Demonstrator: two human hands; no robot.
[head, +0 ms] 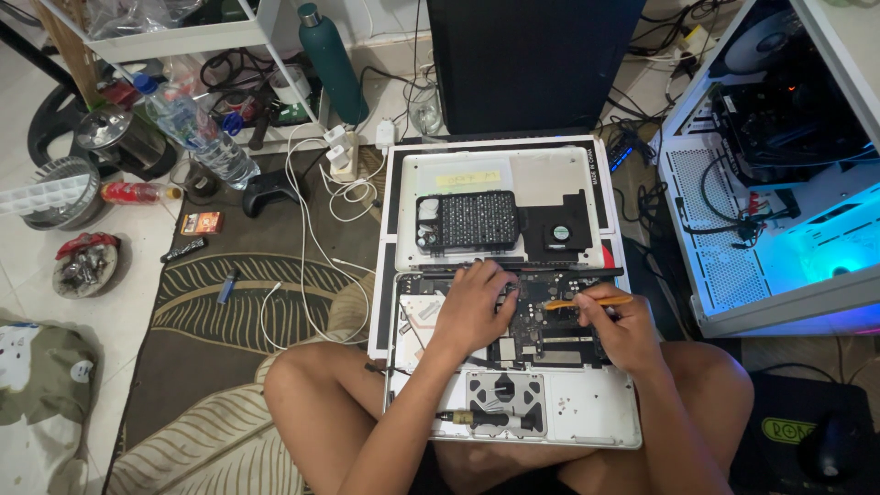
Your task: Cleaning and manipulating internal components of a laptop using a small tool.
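The opened laptop [587,412] lies across the person's crossed legs, underside up, its near edge at the lap. The left hand [475,307] rests flat, fingers spread, on the exposed logic board [541,321]. The right hand [616,321] pinches an orange pry tool [587,302], tip toward the board centre. The removed bottom cover [550,170] borders the far edge, carrying a bit set case [467,221]. A white PC case [779,183] limits room to the right; the leaf-pattern rug [247,293] lies open to the left.

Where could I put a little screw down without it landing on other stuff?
There is bare white metal on the opened white laptop base, right of the grey trackpad plate, and patterned brown rug between the white cable and blue lighter. It is crowded where the left hand and right hand, holding an orange tool, work.
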